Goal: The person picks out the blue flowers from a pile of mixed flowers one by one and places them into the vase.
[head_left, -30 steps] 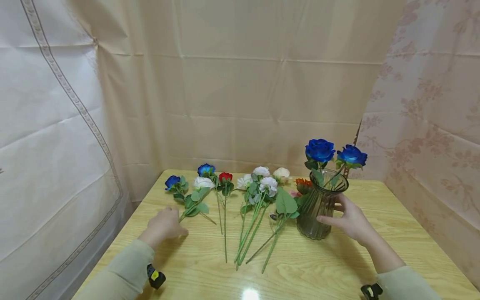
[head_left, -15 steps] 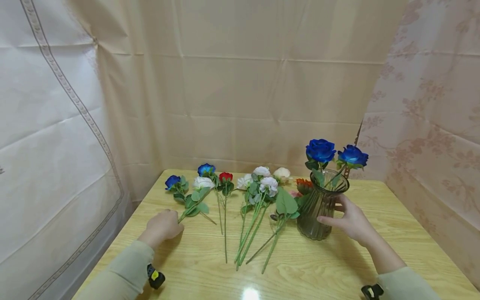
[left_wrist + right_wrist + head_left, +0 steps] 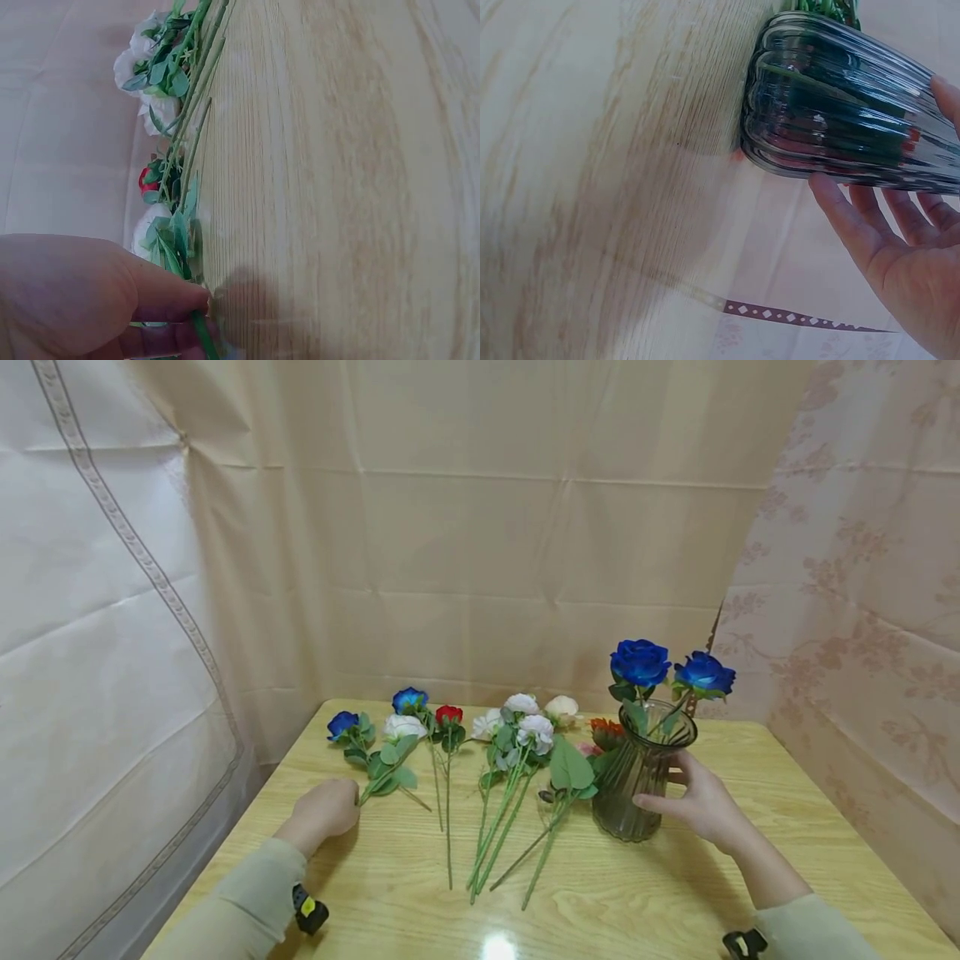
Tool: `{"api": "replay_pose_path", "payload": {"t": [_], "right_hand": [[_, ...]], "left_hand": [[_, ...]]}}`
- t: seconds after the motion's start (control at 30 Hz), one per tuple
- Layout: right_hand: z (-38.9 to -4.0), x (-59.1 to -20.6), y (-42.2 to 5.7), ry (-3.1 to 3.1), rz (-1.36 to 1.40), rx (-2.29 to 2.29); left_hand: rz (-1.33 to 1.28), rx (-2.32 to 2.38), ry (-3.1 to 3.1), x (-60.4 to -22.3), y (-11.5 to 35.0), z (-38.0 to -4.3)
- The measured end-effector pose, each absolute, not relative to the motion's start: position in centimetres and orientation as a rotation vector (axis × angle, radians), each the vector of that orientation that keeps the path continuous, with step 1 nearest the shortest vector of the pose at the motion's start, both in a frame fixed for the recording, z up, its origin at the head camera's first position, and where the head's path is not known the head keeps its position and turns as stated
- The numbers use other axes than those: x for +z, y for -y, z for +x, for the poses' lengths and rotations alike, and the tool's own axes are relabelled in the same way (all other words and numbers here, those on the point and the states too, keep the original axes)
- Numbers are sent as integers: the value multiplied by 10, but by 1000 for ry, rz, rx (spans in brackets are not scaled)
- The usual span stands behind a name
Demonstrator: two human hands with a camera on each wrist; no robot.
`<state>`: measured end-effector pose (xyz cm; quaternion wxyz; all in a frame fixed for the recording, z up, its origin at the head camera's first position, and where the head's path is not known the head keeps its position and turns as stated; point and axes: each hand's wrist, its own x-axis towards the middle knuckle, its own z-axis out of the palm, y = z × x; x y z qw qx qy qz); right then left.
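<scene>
My left hand [image 3: 322, 814] pinches the lower end of a green flower stem [image 3: 202, 334] between thumb and fingers, close over the table. Leaves [image 3: 388, 764] spread above that stem, beside a white flower [image 3: 405, 727] and a blue rose [image 3: 342, 724]. On the right, my right hand [image 3: 697, 802] holds the ribbed, smoky glass vase [image 3: 630, 806], thumb in front and fingers behind it. Two blue roses, a larger one [image 3: 640, 662] and one leaning right [image 3: 703, 673], stand in the vase with their stems inside.
Mid-table lie a red rose [image 3: 449, 715], several white flowers [image 3: 536, 733] and a large-leafed stem [image 3: 572, 767], their stems pointing toward me. An orange flower [image 3: 606, 732] is partly hidden behind the vase. A beige curtain [image 3: 465, 543] hangs behind the wooden table [image 3: 420, 918].
My left hand has closed its fingers and thumb on the flower stem and shifted slightly left. My right hand and the vase have stayed in place.
</scene>
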<state>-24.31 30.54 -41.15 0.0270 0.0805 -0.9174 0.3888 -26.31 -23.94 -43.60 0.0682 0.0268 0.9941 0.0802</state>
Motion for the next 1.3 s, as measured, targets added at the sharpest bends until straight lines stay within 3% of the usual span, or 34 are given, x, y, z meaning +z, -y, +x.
{"api": "replay_pose_path", "payload": {"t": [0.33, 1.3], "right_hand": [[-242, -411, -305, 2846, 233, 1208], [-244, -410, -306, 2840, 265, 1153]], "left_hand": [[32, 379, -3024, -430, 237, -264], [300, 1045, -3307, -393, 194, -252]]}}
